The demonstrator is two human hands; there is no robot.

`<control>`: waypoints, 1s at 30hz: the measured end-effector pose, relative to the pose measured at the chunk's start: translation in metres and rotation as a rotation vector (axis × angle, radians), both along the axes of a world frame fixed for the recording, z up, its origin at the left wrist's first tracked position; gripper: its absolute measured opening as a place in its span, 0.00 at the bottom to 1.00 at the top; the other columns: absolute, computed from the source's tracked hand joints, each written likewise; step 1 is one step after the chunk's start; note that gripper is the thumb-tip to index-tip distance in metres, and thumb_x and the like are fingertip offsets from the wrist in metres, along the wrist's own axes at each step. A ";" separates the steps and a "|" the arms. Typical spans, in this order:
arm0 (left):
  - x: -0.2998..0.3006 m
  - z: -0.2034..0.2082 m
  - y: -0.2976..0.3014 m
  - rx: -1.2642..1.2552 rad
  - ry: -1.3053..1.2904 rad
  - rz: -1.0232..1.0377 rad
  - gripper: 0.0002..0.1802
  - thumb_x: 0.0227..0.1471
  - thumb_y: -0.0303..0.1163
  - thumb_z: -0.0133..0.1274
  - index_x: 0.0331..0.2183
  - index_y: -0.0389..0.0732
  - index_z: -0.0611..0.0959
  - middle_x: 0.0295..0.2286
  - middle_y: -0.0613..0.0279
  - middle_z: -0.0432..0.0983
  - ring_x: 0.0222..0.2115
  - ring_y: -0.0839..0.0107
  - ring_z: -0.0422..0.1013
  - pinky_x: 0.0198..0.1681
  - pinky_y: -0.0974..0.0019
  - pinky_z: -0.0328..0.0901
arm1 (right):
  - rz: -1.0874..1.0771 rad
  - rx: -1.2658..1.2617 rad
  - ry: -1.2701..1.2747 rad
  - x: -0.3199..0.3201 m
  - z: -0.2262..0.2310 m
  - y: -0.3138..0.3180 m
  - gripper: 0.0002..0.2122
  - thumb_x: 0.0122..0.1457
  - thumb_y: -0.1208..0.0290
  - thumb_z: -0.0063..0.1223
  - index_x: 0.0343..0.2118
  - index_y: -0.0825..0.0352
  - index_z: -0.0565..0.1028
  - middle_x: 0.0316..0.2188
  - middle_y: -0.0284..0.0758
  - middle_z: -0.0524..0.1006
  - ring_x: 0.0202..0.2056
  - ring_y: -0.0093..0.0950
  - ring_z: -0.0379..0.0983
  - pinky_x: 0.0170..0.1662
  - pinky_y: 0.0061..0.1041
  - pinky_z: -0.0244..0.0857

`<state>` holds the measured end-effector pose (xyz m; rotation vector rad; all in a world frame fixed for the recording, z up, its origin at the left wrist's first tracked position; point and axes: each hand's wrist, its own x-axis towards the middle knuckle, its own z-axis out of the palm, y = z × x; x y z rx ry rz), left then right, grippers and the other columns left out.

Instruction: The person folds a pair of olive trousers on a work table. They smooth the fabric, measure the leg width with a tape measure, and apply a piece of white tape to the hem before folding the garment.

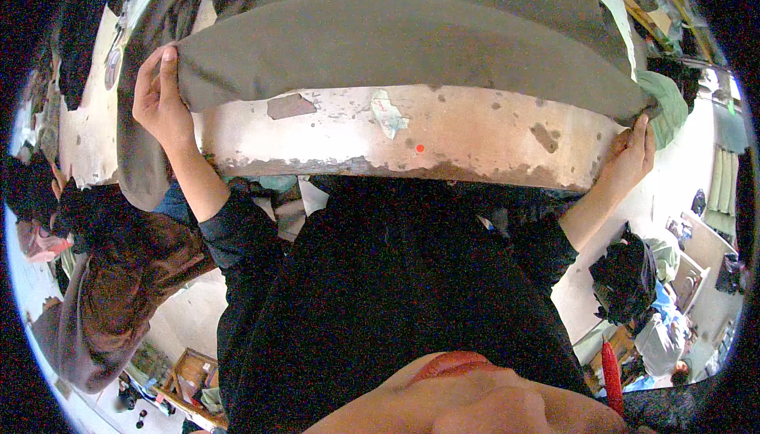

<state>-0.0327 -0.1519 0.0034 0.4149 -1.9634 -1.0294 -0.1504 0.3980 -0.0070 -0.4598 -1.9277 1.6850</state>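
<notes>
A broad grey-brown cloth (pixel 396 42) is held stretched between both hands over the worktop (pixel 317 137), covering its far part. At the left, the cloth's edge is pinched between thumb and fingers by the grip of the left hand (pixel 163 103). At the right, the near corner area is pinched by the grip of the right hand (pixel 631 153), just beside a pale green cloth (pixel 663 109). The near strip of the worktop is left uncovered between the hands; its surface is worn and stained, and a pale, ragged patch (pixel 388 114) is seen near its middle. Fabric of the same grey-brown is draped to the left of the left forearm. Farther left and nearer, a brown garment (pixel 131 307) is seen.
</notes>
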 end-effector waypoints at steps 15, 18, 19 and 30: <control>0.008 -0.008 -0.006 0.397 0.082 -0.057 0.10 0.61 0.34 0.56 0.39 0.38 0.82 0.35 0.68 0.76 0.37 0.80 0.68 0.45 0.74 0.63 | 0.046 0.016 0.077 -0.013 0.000 0.010 0.12 0.61 0.67 0.58 0.41 0.71 0.80 0.38 0.34 0.79 0.39 0.22 0.71 0.43 0.19 0.63; 0.005 -0.008 -0.008 0.437 0.080 -0.078 0.11 0.59 0.35 0.58 0.38 0.38 0.82 0.35 0.69 0.77 0.37 0.80 0.69 0.45 0.74 0.63 | 0.043 -0.002 -0.022 -0.015 -0.002 0.012 0.14 0.61 0.66 0.58 0.44 0.70 0.80 0.39 0.33 0.80 0.39 0.22 0.72 0.43 0.19 0.64; 0.005 -0.008 -0.009 0.468 0.073 -0.060 0.11 0.59 0.36 0.58 0.38 0.38 0.82 0.34 0.69 0.77 0.37 0.80 0.69 0.45 0.74 0.63 | 0.080 0.009 0.009 -0.014 -0.002 0.012 0.14 0.61 0.65 0.58 0.43 0.70 0.80 0.39 0.33 0.80 0.38 0.22 0.71 0.43 0.19 0.64; 0.011 -0.015 -0.015 0.327 0.129 -0.056 0.11 0.60 0.35 0.57 0.39 0.38 0.82 0.35 0.69 0.77 0.37 0.80 0.69 0.45 0.74 0.64 | -0.041 0.015 0.028 -0.006 -0.003 0.005 0.12 0.60 0.65 0.61 0.41 0.69 0.81 0.34 0.27 0.78 0.31 0.15 0.67 0.29 0.14 0.58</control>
